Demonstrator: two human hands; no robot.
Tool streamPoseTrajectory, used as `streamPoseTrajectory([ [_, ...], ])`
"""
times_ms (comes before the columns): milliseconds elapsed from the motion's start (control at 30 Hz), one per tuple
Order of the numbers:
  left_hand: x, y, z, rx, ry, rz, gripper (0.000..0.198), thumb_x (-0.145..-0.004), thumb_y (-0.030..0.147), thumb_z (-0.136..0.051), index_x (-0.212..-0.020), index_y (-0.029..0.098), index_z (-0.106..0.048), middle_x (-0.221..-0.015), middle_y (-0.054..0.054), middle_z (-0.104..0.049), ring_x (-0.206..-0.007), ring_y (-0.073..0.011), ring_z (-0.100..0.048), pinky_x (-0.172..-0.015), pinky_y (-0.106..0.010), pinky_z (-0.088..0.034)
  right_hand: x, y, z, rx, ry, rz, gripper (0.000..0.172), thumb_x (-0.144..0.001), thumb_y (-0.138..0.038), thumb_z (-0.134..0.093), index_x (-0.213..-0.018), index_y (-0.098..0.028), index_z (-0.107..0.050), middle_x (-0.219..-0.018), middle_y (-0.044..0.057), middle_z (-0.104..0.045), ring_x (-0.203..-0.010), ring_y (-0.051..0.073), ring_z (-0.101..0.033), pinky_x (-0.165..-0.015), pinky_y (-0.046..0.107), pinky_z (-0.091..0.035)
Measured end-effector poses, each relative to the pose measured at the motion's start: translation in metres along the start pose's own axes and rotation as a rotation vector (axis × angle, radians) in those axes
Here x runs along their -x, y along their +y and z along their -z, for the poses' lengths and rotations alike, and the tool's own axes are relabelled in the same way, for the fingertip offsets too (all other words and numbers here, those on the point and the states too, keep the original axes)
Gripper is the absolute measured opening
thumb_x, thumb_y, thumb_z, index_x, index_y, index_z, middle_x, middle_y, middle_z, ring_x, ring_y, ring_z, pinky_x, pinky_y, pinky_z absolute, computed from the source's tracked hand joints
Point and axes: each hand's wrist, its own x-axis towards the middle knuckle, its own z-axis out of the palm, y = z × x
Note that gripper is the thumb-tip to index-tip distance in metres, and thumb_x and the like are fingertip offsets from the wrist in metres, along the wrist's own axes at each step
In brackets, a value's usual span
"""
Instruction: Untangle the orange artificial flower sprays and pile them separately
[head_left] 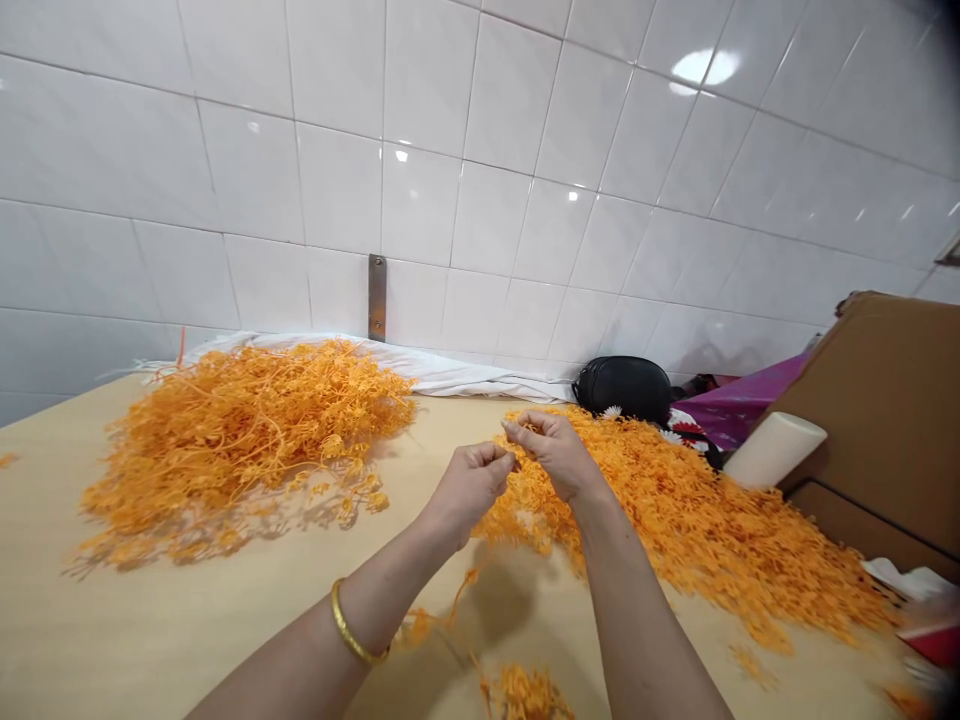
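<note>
My left hand (472,488) and my right hand (556,455) are close together over the table, in front of the right-hand orange pile. Thumb and forefinger are pinched on each. Whatever sits between the fingertips is too small and hidden to make out against the orange behind. A heap of small loose orange plastic florets (675,500) spreads behind and to the right of my hands. On the left lies a tangled pile of orange plastic flower sprigs (247,430) with thin stems. Below my wrists, a blurred orange sprig (420,628) and an orange cluster (527,692) show.
The pale wooden table (67,620) meets a white tiled wall, with white cloth (465,375) along its back edge. A black pouch (624,387), a cream roll (776,450), purple material (742,400) and a brown cardboard box (877,410) stand at the right.
</note>
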Motion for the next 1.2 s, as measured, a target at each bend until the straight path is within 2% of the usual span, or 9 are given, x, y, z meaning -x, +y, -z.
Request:
streamPoseTrajectory([
  [133, 0.0, 0.0, 0.002, 0.086, -0.004, 0.026, 0.016, -0.069, 0.029, -0.051, -0.062, 0.015, -0.046, -0.034, 0.01, -0.025, -0.032, -0.0015, -0.013, -0.036, -0.02, -0.007, -0.012, 0.014, 0.002, -0.084, 0.225, -0.016, 0.027, -0.06, -0.038, -0.062, -0.053, -0.016, -0.048, -0.049, -0.005, -0.041, -0.041, 0.004, -0.032, -0.04, 0.02, -0.023],
  [233, 0.005, 0.004, -0.001, 0.12, -0.064, 0.057, 0.017, -0.068, 0.029, -0.052, -0.062, 0.015, -0.046, -0.034, 0.01, -0.023, -0.031, -0.0014, -0.012, -0.036, -0.019, -0.007, -0.017, 0.022, 0.023, -0.288, 0.545, -0.119, 0.028, -0.058, -0.035, -0.063, -0.054, -0.018, -0.042, -0.043, -0.009, -0.033, -0.036, 0.004, -0.029, -0.036, 0.019, -0.022],
  [300, 0.007, 0.005, -0.003, 0.147, -0.063, 0.061, 0.017, -0.069, 0.029, -0.051, -0.062, 0.015, -0.046, -0.034, 0.01, -0.026, -0.031, -0.0012, -0.013, -0.036, -0.019, -0.007, -0.017, 0.024, 0.039, -0.386, 0.654, -0.21, 0.025, -0.06, -0.031, -0.061, -0.056, -0.019, -0.04, -0.043, -0.009, -0.035, -0.036, 0.004, -0.032, -0.037, 0.018, -0.027],
  [433, 0.002, 0.005, 0.0, 0.226, 0.035, 0.024, 0.015, -0.068, 0.028, -0.052, -0.066, 0.016, -0.043, -0.043, 0.006, -0.041, -0.031, -0.002, -0.028, -0.035, -0.017, -0.015, -0.011, 0.018, 0.046, -0.395, 0.541, -0.271, 0.016, -0.057, -0.018, -0.06, -0.067, -0.02, -0.047, -0.057, -0.004, -0.053, -0.04, 0.005, -0.042, -0.039, 0.018, -0.032],
  [600, -0.004, 0.005, 0.008, 0.261, 0.071, -0.064, 0.017, -0.066, 0.026, -0.055, -0.068, 0.017, -0.04, -0.052, 0.002, -0.051, -0.039, -0.0064, -0.044, -0.04, -0.018, -0.029, -0.006, 0.008, 0.027, -0.392, 0.201, -0.266, 0.027, -0.058, -0.025, -0.063, -0.083, -0.021, -0.053, -0.053, -0.006, -0.048, -0.042, 0.005, -0.041, -0.043, 0.019, -0.034],
  [733, -0.003, 0.006, 0.008, 0.273, 0.054, -0.087, 0.016, -0.066, 0.025, -0.054, -0.07, 0.016, -0.041, -0.054, 0.001, -0.053, -0.041, -0.0074, -0.047, -0.042, -0.019, -0.031, -0.002, 0.005, 0.02, -0.332, 0.02, -0.301, 0.03, -0.062, -0.041, -0.061, -0.083, -0.02, -0.054, -0.059, -0.005, -0.048, -0.045, 0.004, -0.042, -0.045, 0.018, -0.033],
  [933, -0.004, 0.002, 0.007, 0.291, 0.057, -0.09, 0.015, -0.066, 0.023, -0.054, -0.068, 0.016, -0.041, -0.049, 0.004, -0.048, -0.035, -0.0035, -0.038, -0.038, -0.016, -0.026, 0.002, 0.005, 0.008, -0.201, -0.202, -0.202, 0.024, -0.062, -0.037, -0.063, -0.07, -0.016, -0.054, -0.053, -0.005, -0.044, -0.043, 0.003, -0.034, -0.043, 0.018, -0.025],
  [1067, 0.0, 0.006, 0.002, 0.235, 0.066, -0.035, 0.013, -0.066, 0.019, -0.055, -0.066, 0.015, -0.042, -0.043, 0.006, -0.042, -0.031, 0.0002, -0.023, -0.034, -0.014, -0.011, -0.002, 0.007, 0.005, -0.165, -0.126, -0.075, 0.026, -0.059, -0.034, -0.065, -0.056, -0.015, -0.048, -0.049, -0.006, -0.038, -0.04, 0.003, -0.029, -0.04, 0.019, -0.021],
  [1200, 0.017, 0.032, -0.002, 0.244, 0.066, -0.047, 0.01, -0.067, 0.016, -0.053, -0.065, 0.014, -0.044, -0.041, 0.006, -0.038, -0.032, 0.0005, -0.022, -0.033, -0.013, -0.011, -0.008, 0.011, 0.026, -0.152, 0.287, -0.03, 0.029, -0.057, -0.037, -0.065, -0.055, -0.017, -0.045, -0.045, -0.007, -0.034, -0.038, 0.003, -0.025, -0.037, 0.019, -0.019],
])
